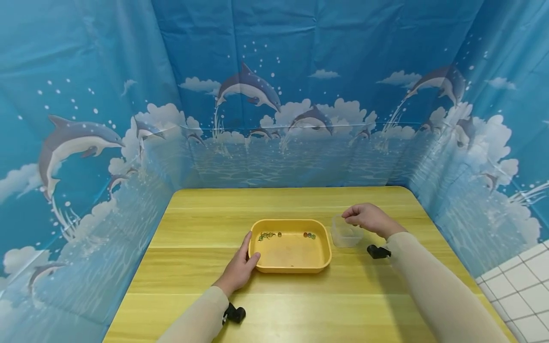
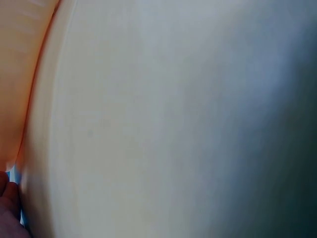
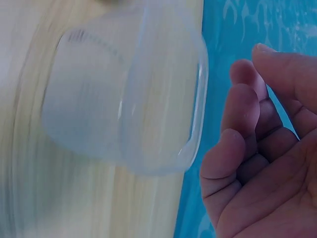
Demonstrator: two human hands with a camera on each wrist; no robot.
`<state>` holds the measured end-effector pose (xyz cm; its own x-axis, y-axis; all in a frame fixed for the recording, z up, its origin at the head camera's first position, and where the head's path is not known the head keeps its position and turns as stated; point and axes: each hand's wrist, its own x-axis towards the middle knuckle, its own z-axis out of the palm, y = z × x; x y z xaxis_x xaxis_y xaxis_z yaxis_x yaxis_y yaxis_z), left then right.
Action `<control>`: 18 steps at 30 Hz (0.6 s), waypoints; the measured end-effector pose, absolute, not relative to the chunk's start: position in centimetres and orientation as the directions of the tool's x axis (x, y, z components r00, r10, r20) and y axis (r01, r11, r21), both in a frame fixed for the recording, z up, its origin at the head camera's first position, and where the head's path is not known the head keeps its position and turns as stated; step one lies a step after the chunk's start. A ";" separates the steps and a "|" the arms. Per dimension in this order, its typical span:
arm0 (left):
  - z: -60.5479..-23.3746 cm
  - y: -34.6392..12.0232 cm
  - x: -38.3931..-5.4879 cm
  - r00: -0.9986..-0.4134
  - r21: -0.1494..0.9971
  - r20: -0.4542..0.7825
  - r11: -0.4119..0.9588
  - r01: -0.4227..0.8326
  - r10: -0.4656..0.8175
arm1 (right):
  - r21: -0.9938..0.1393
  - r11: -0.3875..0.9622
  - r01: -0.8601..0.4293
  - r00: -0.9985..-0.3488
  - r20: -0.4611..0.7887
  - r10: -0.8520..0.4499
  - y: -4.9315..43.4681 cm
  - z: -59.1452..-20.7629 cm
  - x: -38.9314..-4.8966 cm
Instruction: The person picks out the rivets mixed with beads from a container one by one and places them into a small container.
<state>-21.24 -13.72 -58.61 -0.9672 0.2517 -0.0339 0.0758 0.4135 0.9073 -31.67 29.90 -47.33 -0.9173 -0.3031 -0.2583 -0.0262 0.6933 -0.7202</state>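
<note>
A yellow rectangular basin (image 1: pixel 292 252) stands on the table. My left hand (image 1: pixel 238 269) grips its left end, thumb over the rim and fingers along the outer wall. Inside the basin, several small glass marbles (image 1: pixel 266 235) lie along the back left, and three coloured marbles (image 1: pixel 309 235) sit in a row at the back right. My right hand (image 1: pixel 370 219) hovers over the far right rim of a clear plastic container (image 1: pixel 343 239). In the right wrist view its fingers (image 3: pixel 241 109) are loosely bent, thumb close to the forefinger, with nothing visible between them.
The yellow wood-grain table (image 1: pixel 188 267) carries the basin and container side by side. A blue curtain (image 1: pixel 274 162) printed with dolphins hangs behind the table and along both sides. White tiles (image 1: pixel 521 278) show at the lower right.
</note>
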 end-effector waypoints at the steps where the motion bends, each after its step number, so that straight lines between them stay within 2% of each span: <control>1: -58.6 -13.8 -21.3 -0.967 0.906 -0.034 0.417 0.077 0.252 | -0.724 0.689 -0.032 -0.916 -0.255 -0.311 29.5 -47.2 -31.7; 18: -58.6 -13.9 -21.3 -0.968 0.911 -0.026 0.404 0.080 0.249 | -0.767 0.630 -0.120 -0.877 -0.215 -0.429 20.4 -46.0 -32.1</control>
